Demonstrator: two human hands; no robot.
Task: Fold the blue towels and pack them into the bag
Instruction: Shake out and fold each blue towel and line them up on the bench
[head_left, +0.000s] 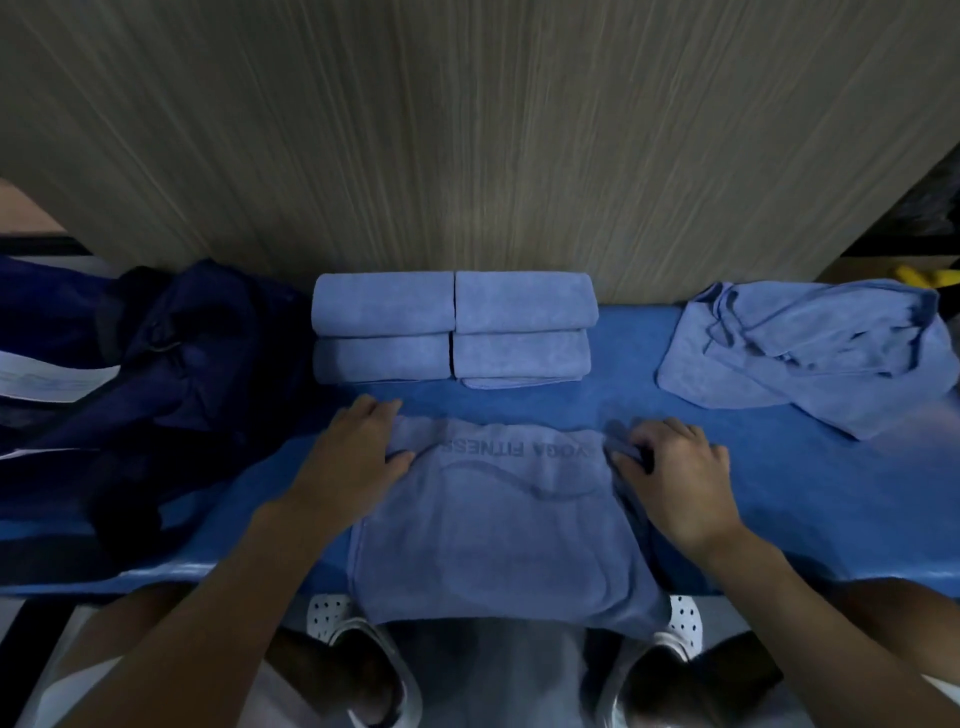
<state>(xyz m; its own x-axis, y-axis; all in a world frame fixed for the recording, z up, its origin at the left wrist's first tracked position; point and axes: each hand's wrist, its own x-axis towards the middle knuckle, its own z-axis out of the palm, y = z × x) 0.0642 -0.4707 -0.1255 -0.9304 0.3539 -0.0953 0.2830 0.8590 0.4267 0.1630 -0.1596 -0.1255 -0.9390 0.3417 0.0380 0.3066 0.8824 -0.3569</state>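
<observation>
At the far left our dark blue bag (171, 364) lies slumped on the table (779, 493), and as far as we can tell no towel is in it yet. Next come four folded towels (452, 332), set as a tidy block at the back. In front of us our left hand (358, 452) lies flat, fingers straight, pressing the far left corner of the towel (498, 525), which is spread lengthwise and hangs over the near edge. Our right hand (675, 478) curls its fingers round a ridge of cloth at that towel's right edge. Further right, loose towels (810, 353) wait in a crumpled heap. We judge the folding about half done and the packing not begun.
</observation>
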